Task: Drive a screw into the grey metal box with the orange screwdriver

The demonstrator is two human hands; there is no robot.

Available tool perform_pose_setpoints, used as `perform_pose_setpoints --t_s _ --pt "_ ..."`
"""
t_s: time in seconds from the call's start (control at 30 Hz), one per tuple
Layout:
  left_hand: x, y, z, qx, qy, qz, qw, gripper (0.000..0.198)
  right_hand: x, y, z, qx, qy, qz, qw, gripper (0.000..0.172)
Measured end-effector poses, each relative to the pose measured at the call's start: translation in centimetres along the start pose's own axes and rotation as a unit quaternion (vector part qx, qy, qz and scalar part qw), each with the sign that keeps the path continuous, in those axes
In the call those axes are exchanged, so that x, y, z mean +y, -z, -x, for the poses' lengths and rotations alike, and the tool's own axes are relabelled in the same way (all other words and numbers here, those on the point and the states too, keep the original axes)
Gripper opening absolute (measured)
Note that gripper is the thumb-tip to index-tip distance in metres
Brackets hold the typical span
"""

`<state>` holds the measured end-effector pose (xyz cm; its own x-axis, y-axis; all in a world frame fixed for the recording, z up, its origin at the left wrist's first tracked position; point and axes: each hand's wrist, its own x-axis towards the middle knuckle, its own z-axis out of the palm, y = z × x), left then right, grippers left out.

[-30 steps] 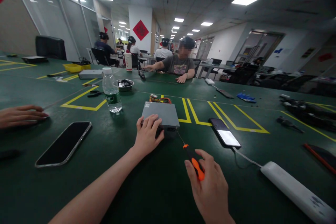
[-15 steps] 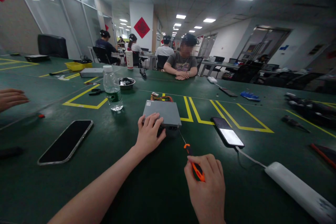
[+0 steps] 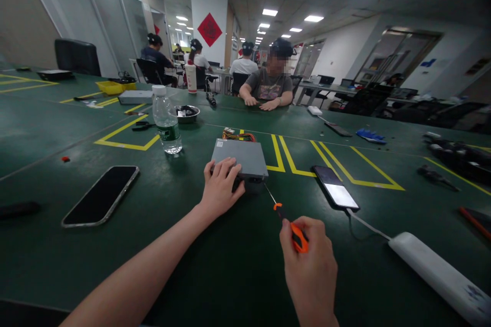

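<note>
A grey metal computer power supply (image 3: 249,156) lies flat on the green table, its bundle of coloured cables (image 3: 240,135) at the far side. My left hand (image 3: 222,184) grips its near left part, fingers over the top and thumb at the front face. In my right hand (image 3: 309,255) is an orange and black screwdriver (image 3: 299,237), held between thumb and fingers. Its thin shaft points to the front right corner of the power supply. Whether the tip touches a screw there is too small to tell.
A water bottle (image 3: 166,122) stands left of the power supply, near a metal bowl (image 3: 187,114). Phones lie at left (image 3: 102,196) and right (image 3: 335,186). A white power strip (image 3: 433,271) is at lower right. Across the table sits a person (image 3: 268,82).
The view has shifted slightly. My right hand and the screwdriver remain at the front right corner. The person opposite has parted their hands. Another hand at the left edge is gone from view.
</note>
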<state>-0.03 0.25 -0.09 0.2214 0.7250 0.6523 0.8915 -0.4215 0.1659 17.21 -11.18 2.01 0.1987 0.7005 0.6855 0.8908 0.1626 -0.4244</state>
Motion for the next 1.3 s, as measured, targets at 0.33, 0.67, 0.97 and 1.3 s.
perform_pose_setpoints --t_s 0.33,0.67,0.97,1.3 --pt "0.1 0.1 -0.1 -0.002 0.009 0.002 1.0 0.03 -0.4 -0.3 -0.3 -0.01 0.045 0.005 0.999 0.029" --pt "0.1 0.0 -0.2 0.009 0.012 0.006 1.0 0.03 -0.2 0.4 -0.8 -0.085 0.02 0.021 0.996 0.023" --pt "0.2 -0.2 -0.2 0.021 0.018 0.007 1.0 0.026 0.0 0.4 -1.0 -0.109 -0.058 0.041 0.992 0.041" --pt "0.2 -0.2 -0.2 0.021 0.019 -0.001 1.0 0.025 -0.8 -0.1 -1.0 -0.056 0.053 -0.001 0.997 0.028"
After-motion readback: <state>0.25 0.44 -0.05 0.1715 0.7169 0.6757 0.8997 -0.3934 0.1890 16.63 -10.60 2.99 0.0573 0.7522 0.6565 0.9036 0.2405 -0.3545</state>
